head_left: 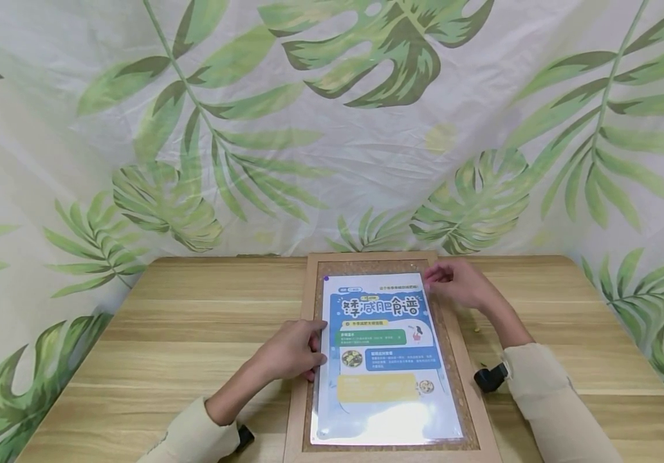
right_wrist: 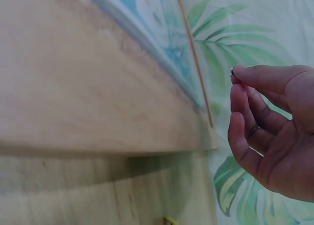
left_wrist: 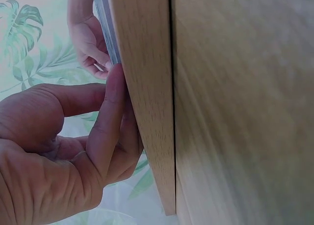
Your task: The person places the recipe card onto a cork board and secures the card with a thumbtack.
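A glossy printed sheet (head_left: 384, 421) with blue, green and yellow panels lies on a cork board (head_left: 372, 265) with a wooden frame (head_left: 300, 411). A purple push pin (head_left: 326, 278) sits at the sheet's upper left corner. My left hand (head_left: 291, 350) rests its fingertips along the sheet's left edge; in the left wrist view, the left hand (left_wrist: 64, 136) touches beside the wooden frame (left_wrist: 147, 102). At the upper right corner is my right hand (head_left: 459, 283). There, in the right wrist view, the right hand (right_wrist: 274, 126) pinches a tiny dark push pin (right_wrist: 232, 72), mostly hidden by the fingertips.
A small yellow thing (head_left: 477, 330) lies on the wooden table (head_left: 210, 302) right of the frame. The far edge of the board meets a leaf-patterned curtain (head_left: 361, 161). Black wrist devices, such as one (head_left: 489, 378) by the right sleeve, hang near the table.
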`<action>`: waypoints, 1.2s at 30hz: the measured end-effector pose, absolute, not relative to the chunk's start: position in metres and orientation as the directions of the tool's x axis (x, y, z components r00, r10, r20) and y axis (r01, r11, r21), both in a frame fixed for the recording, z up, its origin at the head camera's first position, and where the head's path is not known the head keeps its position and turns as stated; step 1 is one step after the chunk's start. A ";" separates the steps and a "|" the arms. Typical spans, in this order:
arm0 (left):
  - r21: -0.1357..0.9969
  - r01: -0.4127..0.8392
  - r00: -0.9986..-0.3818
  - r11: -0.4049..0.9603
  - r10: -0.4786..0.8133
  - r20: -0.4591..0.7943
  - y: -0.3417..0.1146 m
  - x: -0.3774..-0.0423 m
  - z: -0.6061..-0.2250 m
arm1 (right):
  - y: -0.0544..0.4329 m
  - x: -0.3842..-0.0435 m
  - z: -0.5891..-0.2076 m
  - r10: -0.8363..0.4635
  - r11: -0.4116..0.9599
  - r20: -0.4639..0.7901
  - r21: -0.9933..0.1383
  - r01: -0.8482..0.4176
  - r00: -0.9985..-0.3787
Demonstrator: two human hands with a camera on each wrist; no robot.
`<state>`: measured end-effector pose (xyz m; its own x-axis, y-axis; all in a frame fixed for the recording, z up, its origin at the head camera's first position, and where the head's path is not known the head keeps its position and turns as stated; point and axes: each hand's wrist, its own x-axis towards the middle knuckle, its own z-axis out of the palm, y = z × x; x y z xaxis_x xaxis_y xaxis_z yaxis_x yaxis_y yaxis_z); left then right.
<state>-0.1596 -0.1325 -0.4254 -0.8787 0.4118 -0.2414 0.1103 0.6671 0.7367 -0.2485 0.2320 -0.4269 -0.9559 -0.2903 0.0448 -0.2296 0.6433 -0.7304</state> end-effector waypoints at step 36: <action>0.757 0.122 -0.872 0.643 0.434 -0.228 -0.134 -0.161 -0.425 | 0.218 -0.301 -0.441 -0.255 0.727 -0.062 -0.671 -0.149 -0.965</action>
